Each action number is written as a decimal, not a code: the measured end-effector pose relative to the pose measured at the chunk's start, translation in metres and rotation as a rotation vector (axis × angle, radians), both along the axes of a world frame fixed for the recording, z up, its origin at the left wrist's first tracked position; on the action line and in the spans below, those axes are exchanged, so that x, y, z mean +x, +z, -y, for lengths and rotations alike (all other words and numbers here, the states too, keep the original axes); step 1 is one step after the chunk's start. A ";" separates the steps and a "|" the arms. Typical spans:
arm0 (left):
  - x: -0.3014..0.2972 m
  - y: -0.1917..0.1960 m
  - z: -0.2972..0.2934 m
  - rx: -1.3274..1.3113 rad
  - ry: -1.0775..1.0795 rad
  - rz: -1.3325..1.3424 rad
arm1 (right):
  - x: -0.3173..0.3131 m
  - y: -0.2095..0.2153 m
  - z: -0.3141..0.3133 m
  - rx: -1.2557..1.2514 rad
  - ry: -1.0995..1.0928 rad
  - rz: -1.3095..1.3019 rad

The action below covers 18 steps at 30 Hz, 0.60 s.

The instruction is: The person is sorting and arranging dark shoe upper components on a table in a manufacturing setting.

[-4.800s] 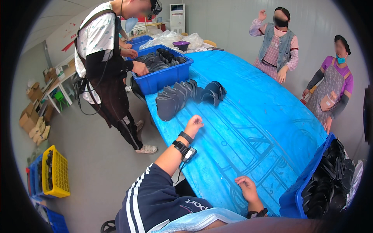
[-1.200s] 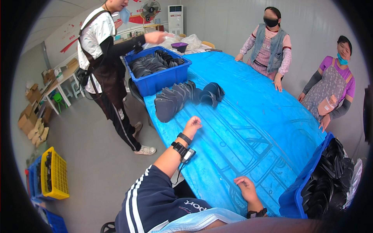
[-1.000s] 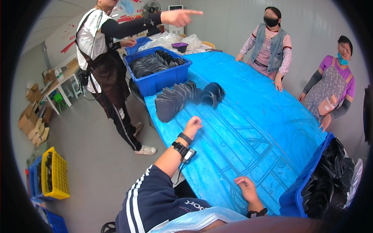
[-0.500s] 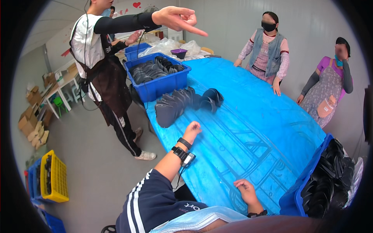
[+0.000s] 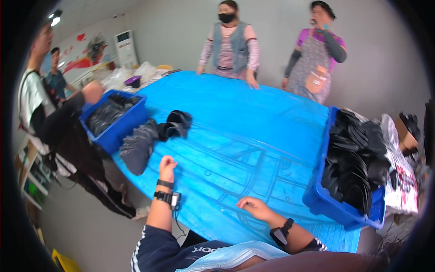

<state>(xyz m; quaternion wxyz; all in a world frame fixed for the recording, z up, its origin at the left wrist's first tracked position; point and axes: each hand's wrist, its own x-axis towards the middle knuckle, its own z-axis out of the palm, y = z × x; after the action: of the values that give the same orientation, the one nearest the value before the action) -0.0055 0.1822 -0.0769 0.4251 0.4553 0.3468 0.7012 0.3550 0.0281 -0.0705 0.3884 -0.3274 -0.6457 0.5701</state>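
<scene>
My left hand (image 5: 167, 168) is raised above the near left part of the blue-covered table (image 5: 217, 149), its fingers curled in with nothing visible in them. Beside it, a little farther off, lies a row of stacked thin curved black pieces (image 5: 138, 147), with another small stack of them (image 5: 177, 123) just behind. My right hand (image 5: 254, 207) hovers over the near middle of the table, fingers loosely bent and thumb apart, holding nothing I can see. Dark bands circle both wrists, with a small device on the left one.
A blue crate (image 5: 115, 129) of black pieces stands at the table's left edge. Another blue crate (image 5: 349, 217), also filled, is at the right. One co-worker (image 5: 59, 118) stands at the left, two others (image 5: 233, 45) across the table. A purple bowl (image 5: 132, 82) sits among plastic bags.
The view has turned right, bringing the right crate fully into sight. The co-worker at the left has lowered the pointing arm. My hands stay above the table.
</scene>
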 end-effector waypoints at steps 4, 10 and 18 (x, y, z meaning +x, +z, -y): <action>0.004 -0.011 -0.013 -0.003 0.055 -0.055 | 0.005 0.000 -0.003 0.072 0.031 0.013; 0.005 0.003 -0.004 -0.041 0.001 -0.020 | 0.004 0.004 -0.005 0.100 0.062 0.064; 0.003 0.007 0.001 -0.028 0.005 -0.022 | -0.001 -0.001 -0.007 0.098 0.069 0.051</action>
<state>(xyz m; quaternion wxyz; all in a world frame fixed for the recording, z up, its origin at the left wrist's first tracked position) -0.0027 0.1817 -0.0696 0.4260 0.4559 0.3624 0.6923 0.3544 0.0354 -0.0712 0.3673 -0.2999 -0.6933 0.5426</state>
